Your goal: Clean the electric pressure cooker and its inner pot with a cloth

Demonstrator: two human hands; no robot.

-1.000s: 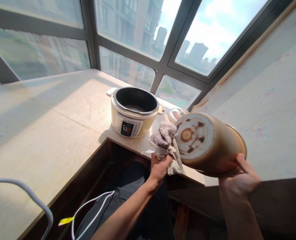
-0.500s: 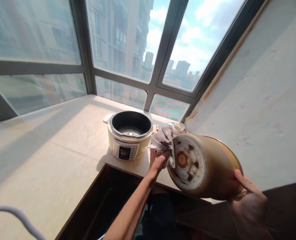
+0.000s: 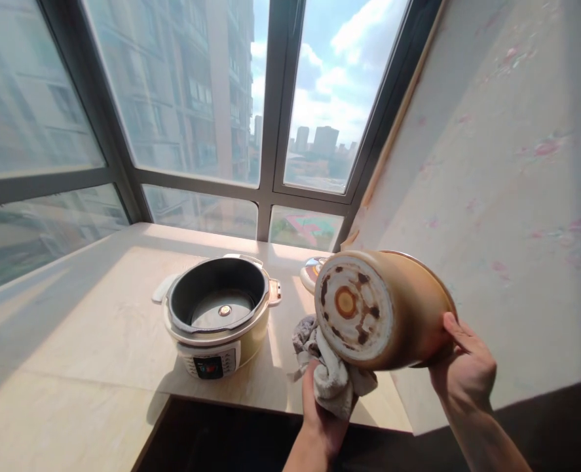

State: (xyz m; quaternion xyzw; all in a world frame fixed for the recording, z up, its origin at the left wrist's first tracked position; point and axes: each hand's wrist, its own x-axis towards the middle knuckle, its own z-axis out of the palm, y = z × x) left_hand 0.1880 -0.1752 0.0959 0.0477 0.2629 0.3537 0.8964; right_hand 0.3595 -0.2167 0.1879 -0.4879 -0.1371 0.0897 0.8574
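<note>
My right hand (image 3: 467,367) grips the rim of a brownish-gold inner pot (image 3: 412,314), held tilted on its side in the air. The pot's stained, whitish bottom faces left, with a brown ring at its centre. Below that bottom edge, my left hand (image 3: 324,406) is closed around a crumpled grey-white cloth (image 3: 337,380), which touches the pot's lower side. A cream electric pressure cooker body (image 3: 253,341) stands upright to the left with its dark cavity uncovered and a control panel in front.
Behind the lifted pot lies a partly hidden round lid (image 3: 310,272). The cooker rests on a pale windowsill counter (image 3: 98,314) with a dark recess below its front edge. Windows (image 3: 187,92) rise behind; a flowered wall (image 3: 506,196) bounds the right.
My left hand and the cloth have gone from the left edge of the pot's bottom to beneath it. The view has shifted, and the pot's bottom now turns more toward me.
</note>
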